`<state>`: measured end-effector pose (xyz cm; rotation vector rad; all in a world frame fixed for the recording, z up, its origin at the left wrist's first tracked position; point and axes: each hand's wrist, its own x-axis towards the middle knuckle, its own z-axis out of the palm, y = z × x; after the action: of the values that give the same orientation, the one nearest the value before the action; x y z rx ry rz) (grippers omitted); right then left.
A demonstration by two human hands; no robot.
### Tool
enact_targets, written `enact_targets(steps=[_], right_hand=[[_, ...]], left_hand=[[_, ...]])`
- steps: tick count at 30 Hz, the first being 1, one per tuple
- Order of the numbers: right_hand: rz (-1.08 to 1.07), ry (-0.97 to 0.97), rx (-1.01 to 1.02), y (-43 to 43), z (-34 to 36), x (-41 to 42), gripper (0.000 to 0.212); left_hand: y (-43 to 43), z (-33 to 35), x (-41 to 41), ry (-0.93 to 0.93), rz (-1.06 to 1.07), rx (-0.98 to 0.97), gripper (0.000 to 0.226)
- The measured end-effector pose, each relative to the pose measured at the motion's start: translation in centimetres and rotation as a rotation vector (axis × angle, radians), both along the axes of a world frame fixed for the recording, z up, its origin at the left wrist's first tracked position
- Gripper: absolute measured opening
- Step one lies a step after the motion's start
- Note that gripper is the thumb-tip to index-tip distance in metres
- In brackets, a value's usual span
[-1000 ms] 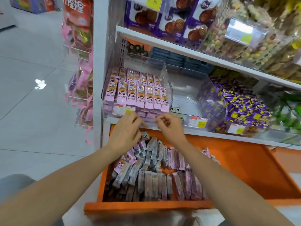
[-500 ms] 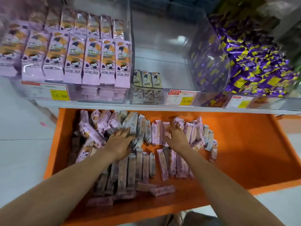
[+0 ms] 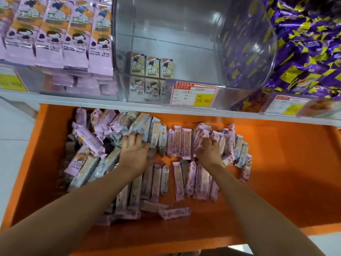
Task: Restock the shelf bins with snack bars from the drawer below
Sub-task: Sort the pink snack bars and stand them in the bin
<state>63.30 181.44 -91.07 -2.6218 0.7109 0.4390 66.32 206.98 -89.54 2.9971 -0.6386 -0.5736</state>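
Both hands are down in the orange drawer (image 3: 276, 172), right in among the snack bars (image 3: 177, 143), which lie in loose rows on the right and a jumbled heap on the left. The left hand (image 3: 133, 154) has its fingers hooked over the top ends of a bunch near the heap, thumb pressed to the side, gripping a few at once. The right hand (image 3: 209, 152) curls its fingers into another cluster further right, gripping those too. Up above, the middle bin (image 3: 166, 24) holds only three tan bars (image 3: 152, 66) at its front, so that looks like the one needing stock, though the bars in hand are pink like those in the full left bin (image 3: 55, 34). These bars look light, so weight is no worry. The wrappers look slick and glossy, though, so a loose handful would probably slide apart. Best bet: squeeze several side by side across their middles, flat faces together, not by the thin crimped ends, which would likely flop. The filling may crumble, so firm but not crushing.
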Motion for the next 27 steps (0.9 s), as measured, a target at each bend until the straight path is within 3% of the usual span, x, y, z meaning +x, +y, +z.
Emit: enact_targets(steps=[5,10,19,24,27], right_hand=[[-0.071,-0.169,-0.088,-1.3,-0.7,-0.3,0.059],[-0.119,0.011,-0.057,-3.1,-0.8,-0.7,0.07],[0.06,0.022,0.204,-5.1,-1.2,-1.3,0.066],[0.036,-0.067,0.263,-5.4,-1.1,-1.6,0.045],[-0.009,-0.176,0.292,-5.2,-1.2,-1.7,0.029]], left_hand=[[-2.0,0.1,-0.6,-0.031,0.017,0.009,0.044],[-5.2,0.1,-1.1,0.172,-0.068,-0.095,0.052],[-12.7,-2.6,-1.2,0.399,-0.113,-0.073,0.053],[-14.6,-4.1,-0.5,0.478,-0.031,-0.103,0.055],[-14.4,-3.9,-0.4,0.417,0.015,-0.238,0.036]])
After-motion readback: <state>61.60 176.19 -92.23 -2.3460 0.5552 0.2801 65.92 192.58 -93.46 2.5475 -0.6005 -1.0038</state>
